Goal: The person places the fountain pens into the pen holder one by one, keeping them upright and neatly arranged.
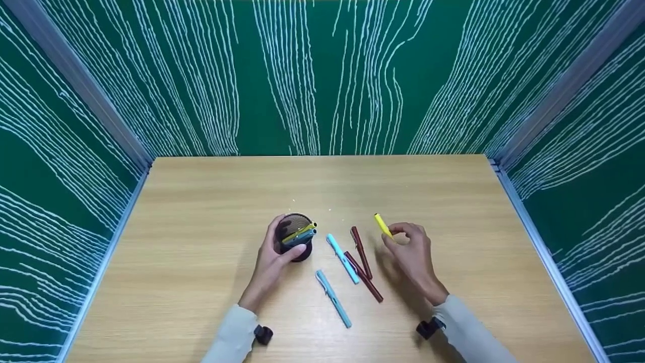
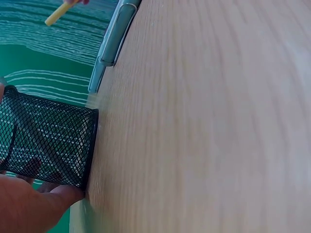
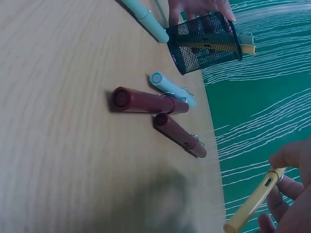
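Left hand: the left hand [image 1: 272,262] wraps around the black mesh pen cup [image 1: 296,236], thumb on the near side and fingers curled round the side toward the desk's left edge; in the left wrist view only the heel of the hand and a few fingertips show through the mesh.
Pen cup: it stands upright near the middle of the desk [image 1: 201,201], a little toward the left edge. A yellow pen and a grey-blue pen [image 1: 302,233] lean in it, tips poking over the rim; how far they go down inside is hard to make out.
Right hand: the right hand [image 1: 414,254] is lifted off the desk, pinching a yellow pen [image 1: 382,225] between thumb and fingertips. The pen points up and away toward the far edge; its lower end is hidden in the fingers. The right wrist view shows the barrel [image 3: 255,200] sticking out from the curled fingers, with the hand itself cut off at the frame corner.
Pens on the desk: two light blue pens [image 1: 342,251] lie between the hands, one just beside the cup, the other [image 1: 333,298] nearer the front edge. Two dark red pens [image 1: 361,245] lie toward the right hand; the second [image 1: 364,277] runs on toward the front edge, and the two seem to meet or overlap.
Sleeves: pale sleeves [image 1: 234,335] cover both forearms, each with a small black wrist mount [image 1: 263,334], partly cut off at the frame bottom.
Surroundings: green panels [image 1: 322,75] with white wavy lines close off the far, left and right edges.
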Tool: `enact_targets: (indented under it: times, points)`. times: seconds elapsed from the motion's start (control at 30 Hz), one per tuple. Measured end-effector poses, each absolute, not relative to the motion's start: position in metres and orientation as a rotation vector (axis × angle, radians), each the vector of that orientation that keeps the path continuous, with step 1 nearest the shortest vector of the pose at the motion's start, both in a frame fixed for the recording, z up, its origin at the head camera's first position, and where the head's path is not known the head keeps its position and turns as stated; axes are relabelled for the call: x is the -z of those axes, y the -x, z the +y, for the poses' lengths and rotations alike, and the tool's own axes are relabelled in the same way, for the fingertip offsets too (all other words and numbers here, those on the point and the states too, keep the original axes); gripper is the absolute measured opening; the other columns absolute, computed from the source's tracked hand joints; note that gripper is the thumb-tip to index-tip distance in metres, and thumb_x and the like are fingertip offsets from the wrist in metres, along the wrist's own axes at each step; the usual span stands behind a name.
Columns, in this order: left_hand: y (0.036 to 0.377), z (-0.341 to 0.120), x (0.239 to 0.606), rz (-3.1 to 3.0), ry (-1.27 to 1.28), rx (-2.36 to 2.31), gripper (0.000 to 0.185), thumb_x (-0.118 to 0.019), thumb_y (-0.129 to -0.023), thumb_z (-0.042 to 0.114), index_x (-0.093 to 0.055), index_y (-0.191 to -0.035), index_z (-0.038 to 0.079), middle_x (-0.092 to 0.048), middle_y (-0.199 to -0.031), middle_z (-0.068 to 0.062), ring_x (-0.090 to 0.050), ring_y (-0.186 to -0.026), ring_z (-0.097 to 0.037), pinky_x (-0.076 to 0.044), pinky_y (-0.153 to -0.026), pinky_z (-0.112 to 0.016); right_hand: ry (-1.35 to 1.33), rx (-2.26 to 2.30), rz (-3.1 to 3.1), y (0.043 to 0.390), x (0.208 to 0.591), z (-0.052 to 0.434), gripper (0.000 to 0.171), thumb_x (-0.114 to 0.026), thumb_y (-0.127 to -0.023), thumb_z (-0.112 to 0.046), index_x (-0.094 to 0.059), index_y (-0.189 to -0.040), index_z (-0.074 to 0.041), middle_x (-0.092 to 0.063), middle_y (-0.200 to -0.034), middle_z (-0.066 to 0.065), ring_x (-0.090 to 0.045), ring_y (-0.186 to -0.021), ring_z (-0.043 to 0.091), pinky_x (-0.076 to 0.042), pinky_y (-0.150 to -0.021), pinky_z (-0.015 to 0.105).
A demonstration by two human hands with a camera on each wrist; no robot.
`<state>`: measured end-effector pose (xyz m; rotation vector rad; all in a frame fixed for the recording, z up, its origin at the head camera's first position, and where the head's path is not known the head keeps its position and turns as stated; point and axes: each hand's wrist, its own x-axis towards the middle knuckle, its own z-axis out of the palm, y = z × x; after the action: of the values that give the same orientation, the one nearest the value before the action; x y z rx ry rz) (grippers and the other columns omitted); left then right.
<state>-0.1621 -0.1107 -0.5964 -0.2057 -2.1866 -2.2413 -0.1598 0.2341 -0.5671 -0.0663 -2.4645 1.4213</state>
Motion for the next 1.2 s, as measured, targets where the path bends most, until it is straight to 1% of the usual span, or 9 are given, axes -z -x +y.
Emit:
enact_targets:
  times: [0.07, 0.3, 0.47, 0.67, 0.7, 0.9, 1.07, 1.2]
  points:
    - [0.163, -0.111, 0.596, -2.197, 0.203, 2.229, 0.093, -0.088, -0.094, 0.016, -0.035, -0.17, 0.015, -0.049, -0.165, -0.014, -0.048, -0.152, -0.037, -0.031, -0.13, -0.055, 0.064, -1.421, -2.461, 0.161, 0.565, 0.233, 0.02, -0.087, -0.09, -0.002, -0.08, -0.109, 0.001, -0.077, -0.108, 0.016, -0.059, -0.114, 0.032, -0.044, -0.103, 0.059]
    - [0.165, -0.11, 0.593, -2.213, 0.192, 2.225, 0.093, -0.089, -0.093, 0.017, -0.037, -0.17, 0.019, -0.049, -0.166, -0.013, -0.047, -0.153, -0.038, -0.031, -0.13, -0.055, 0.035, -1.404, -2.438, 0.166, 0.555, 0.23, 0.019, -0.088, -0.089, -0.002, -0.081, -0.107, 0.0, -0.078, -0.107, 0.015, -0.06, -0.114, 0.029, -0.044, -0.102, 0.044]
    - [0.167, -0.11, 0.595, -2.209, 0.203, 2.229, 0.092, -0.088, -0.094, 0.018, -0.037, -0.17, 0.021, -0.049, -0.167, -0.012, -0.046, -0.154, -0.038, -0.03, -0.131, -0.055, 0.013, -1.379, -2.43, 0.17, 0.549, 0.228, 0.019, -0.088, -0.089, -0.002, -0.081, -0.105, 0.0, -0.078, -0.106, 0.015, -0.06, -0.114, 0.031, -0.045, -0.1, 0.048]
    - [0.163, -0.111, 0.597, -2.205, 0.217, 2.217, 0.09, -0.087, -0.095, 0.017, -0.037, -0.17, 0.019, -0.048, -0.166, -0.015, -0.044, -0.155, -0.038, -0.026, -0.132, -0.056, -0.011, -1.409, -2.421, 0.173, 0.541, 0.224, 0.018, -0.087, -0.09, -0.003, -0.081, -0.106, 0.001, -0.077, -0.108, 0.016, -0.06, -0.116, 0.03, -0.043, -0.102, 0.045]
    - [0.162, -0.111, 0.597, -2.203, 0.215, 2.221, 0.09, -0.088, -0.095, 0.016, -0.037, -0.17, 0.02, -0.048, -0.166, -0.015, -0.044, -0.155, -0.038, -0.026, -0.132, -0.056, -0.012, -1.415, -2.424, 0.173, 0.54, 0.223, 0.018, -0.087, -0.09, -0.004, -0.081, -0.106, 0.001, -0.077, -0.108, 0.016, -0.06, -0.117, 0.03, -0.043, -0.103, 0.044]
    - [0.161, -0.111, 0.596, -2.207, 0.185, 2.23, 0.091, -0.088, -0.094, 0.017, -0.037, -0.17, 0.021, -0.048, -0.167, -0.013, -0.045, -0.155, -0.037, -0.029, -0.131, -0.054, -0.028, -1.43, -2.434, 0.174, 0.532, 0.217, 0.016, -0.087, -0.091, -0.005, -0.081, -0.105, 0.0, -0.076, -0.109, 0.015, -0.059, -0.119, 0.029, -0.043, -0.105, 0.047]
    - [0.161, -0.111, 0.596, -2.194, 0.183, 2.24, 0.092, -0.089, -0.094, 0.016, -0.038, -0.17, 0.02, -0.049, -0.166, -0.016, -0.046, -0.154, -0.039, -0.029, -0.131, -0.054, -0.047, -1.439, -2.434, 0.176, 0.529, 0.21, 0.015, -0.087, -0.091, -0.005, -0.081, -0.104, 0.0, -0.075, -0.109, 0.014, -0.059, -0.119, 0.029, -0.043, -0.106, 0.047]
    - [0.162, -0.111, 0.596, -2.195, 0.185, 2.243, 0.091, -0.089, -0.094, 0.016, -0.038, -0.17, 0.021, -0.049, -0.166, -0.015, -0.045, -0.155, -0.038, -0.029, -0.131, -0.053, -0.06, -1.449, -2.44, 0.176, 0.527, 0.205, 0.016, -0.087, -0.091, -0.005, -0.081, -0.104, 0.0, -0.074, -0.111, 0.014, -0.059, -0.119, 0.029, -0.045, -0.107, 0.052]
